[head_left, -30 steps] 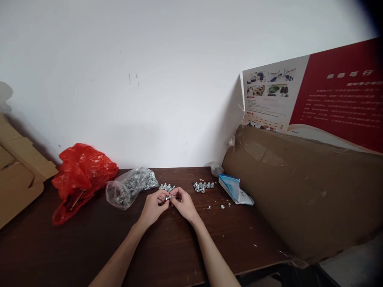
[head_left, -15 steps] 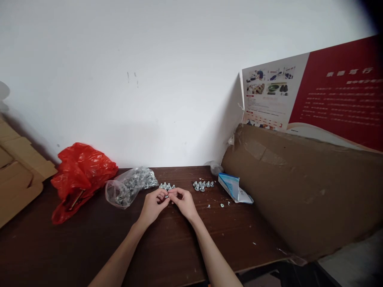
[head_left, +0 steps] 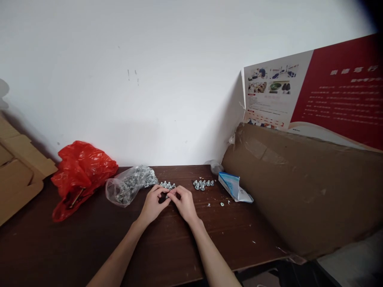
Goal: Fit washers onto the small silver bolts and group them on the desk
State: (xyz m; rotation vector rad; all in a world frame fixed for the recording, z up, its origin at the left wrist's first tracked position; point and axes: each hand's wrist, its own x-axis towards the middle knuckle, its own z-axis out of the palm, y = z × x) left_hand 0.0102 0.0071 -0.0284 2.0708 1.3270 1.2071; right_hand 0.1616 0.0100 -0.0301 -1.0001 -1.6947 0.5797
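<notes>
My left hand and my right hand meet fingertip to fingertip over the table. Both pinch a small metal screw, mostly covered by the fingers. Just beyond them a group of silvery screws stands on the table, partly hidden by my hands. To the right is a second cluster of screws, several upright on wide heads. Left of my hands lies an open clear plastic bag full of small metal pieces.
A red plastic bag and cardboard occupy the left of the dark wooden table. At right stand a blue-and-white packet, a large cardboard box and a printed red board. Small scraps lie before the packet.
The fingers of both hands have shifted slightly around the small screw, and less of it shows. The view has moved a little; the other things stay in place.
</notes>
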